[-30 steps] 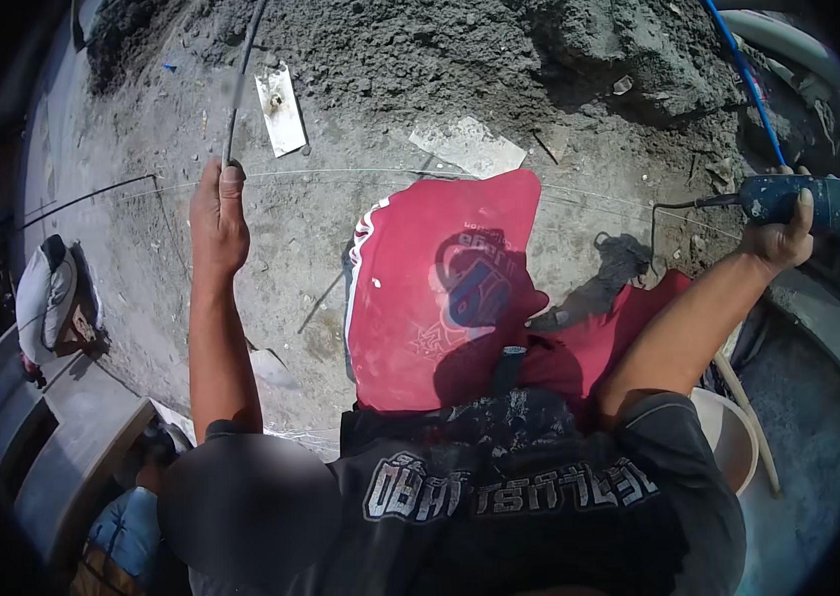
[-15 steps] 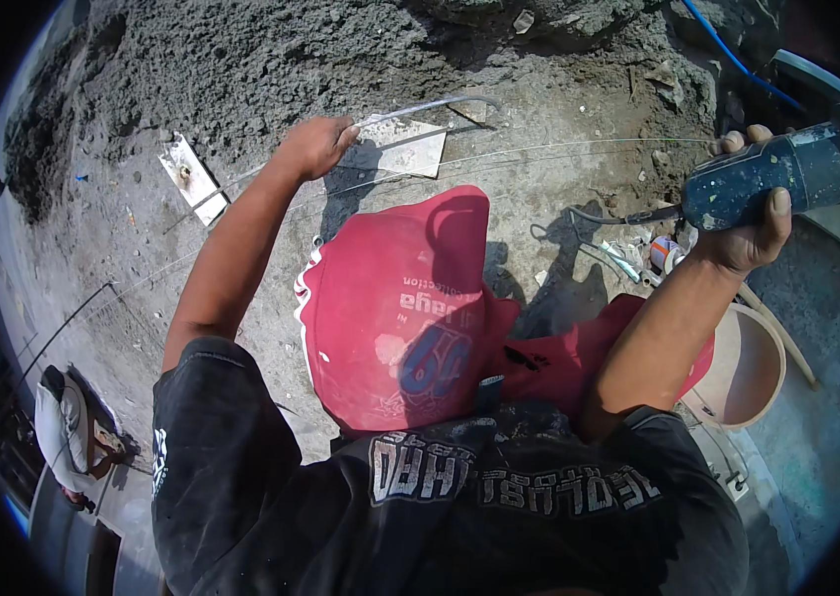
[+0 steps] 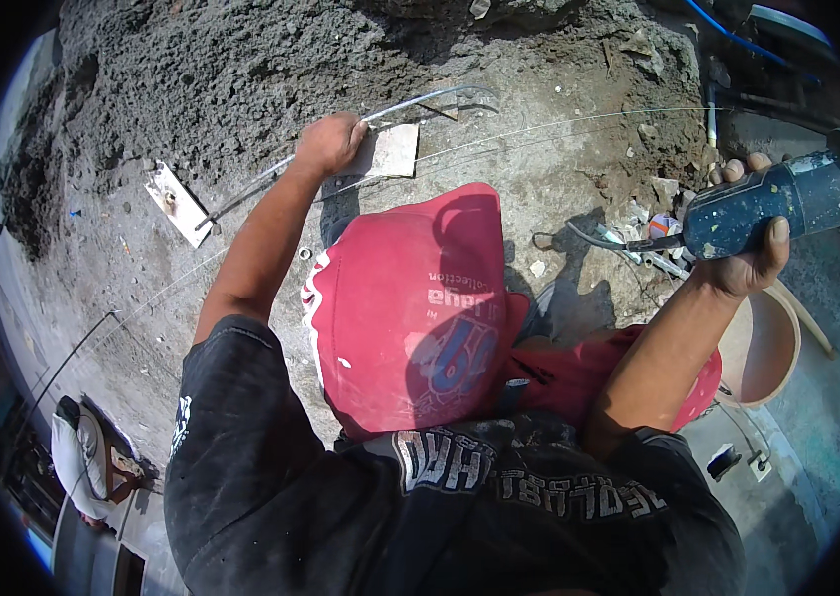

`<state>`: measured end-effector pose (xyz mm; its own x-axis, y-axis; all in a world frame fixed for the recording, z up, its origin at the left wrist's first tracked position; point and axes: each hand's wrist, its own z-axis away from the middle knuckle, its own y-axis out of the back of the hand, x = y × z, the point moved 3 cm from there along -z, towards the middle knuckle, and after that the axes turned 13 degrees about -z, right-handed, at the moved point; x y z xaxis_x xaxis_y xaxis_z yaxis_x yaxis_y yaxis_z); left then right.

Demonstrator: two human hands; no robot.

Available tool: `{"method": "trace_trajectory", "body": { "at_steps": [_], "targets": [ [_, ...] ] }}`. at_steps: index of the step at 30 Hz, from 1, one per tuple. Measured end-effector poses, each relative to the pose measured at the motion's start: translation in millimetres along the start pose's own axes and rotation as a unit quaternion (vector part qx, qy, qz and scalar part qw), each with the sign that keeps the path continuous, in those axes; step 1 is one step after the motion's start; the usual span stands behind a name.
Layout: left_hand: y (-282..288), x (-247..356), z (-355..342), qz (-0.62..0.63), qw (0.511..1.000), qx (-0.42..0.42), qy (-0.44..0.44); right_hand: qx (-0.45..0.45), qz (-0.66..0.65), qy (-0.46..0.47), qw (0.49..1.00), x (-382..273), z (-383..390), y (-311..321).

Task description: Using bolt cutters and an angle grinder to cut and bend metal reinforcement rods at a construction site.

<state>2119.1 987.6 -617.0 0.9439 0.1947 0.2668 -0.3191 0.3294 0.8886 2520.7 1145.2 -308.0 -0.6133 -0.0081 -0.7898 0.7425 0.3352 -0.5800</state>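
My left hand (image 3: 328, 147) is closed round a long, thin grey rod (image 3: 410, 103), which slants from lower left to upper right and curves at its far end, over a pale broken tile (image 3: 392, 149). Another white piece (image 3: 176, 199) lies left of it. My right hand (image 3: 748, 253) grips a dark blue, paint-spattered power tool (image 3: 758, 211) from below, its head toward the right edge and its black cord running left. My red-clad leg (image 3: 390, 308) is bent between my arms. A thin line crosses the ground beyond it.
A grey heap of sand or mortar (image 3: 191, 89) spans the top. A beige basin (image 3: 767, 348), a pipe (image 3: 812, 328), a blue hose (image 3: 728, 35) and small debris (image 3: 638, 238) are on the right. A co-worker (image 3: 82, 457) bends over at lower left, near a dark bar (image 3: 62, 358).
My left hand has moved right and upward, swinging the rod from near upright in view to a slant. The tool in my right hand sits somewhat lower and left. The whole view has shifted.
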Motion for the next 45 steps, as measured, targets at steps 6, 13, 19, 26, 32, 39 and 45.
{"method": "trace_trajectory", "body": {
  "at_steps": [6,13,19,26,32,39,45],
  "targets": [
    [-8,19,-9,-0.039,0.987,0.158,-0.015,0.039,0.056,0.010,0.998,-4,5,-2],
    [4,23,-9,-0.128,0.957,0.257,0.024,0.012,0.025,0.016,0.999,-6,5,-14],
    [-9,31,-2,-0.112,0.962,0.247,0.018,0.000,0.004,-0.029,1.000,-10,16,-6],
    [-11,28,3,-0.071,0.954,0.292,0.015,-0.016,-0.034,-0.095,0.995,7,11,-11],
    [-6,23,10,-0.043,0.949,0.312,0.019,-0.040,-0.016,-0.077,0.996,18,4,-23],
    [-8,12,21,-0.053,0.950,0.305,0.037,-0.049,-0.038,-0.102,0.993,35,-2,-27],
    [-10,0,33,-0.059,0.949,0.306,0.044,-0.070,-0.045,-0.105,0.991,41,-11,-29]
  ]
}}
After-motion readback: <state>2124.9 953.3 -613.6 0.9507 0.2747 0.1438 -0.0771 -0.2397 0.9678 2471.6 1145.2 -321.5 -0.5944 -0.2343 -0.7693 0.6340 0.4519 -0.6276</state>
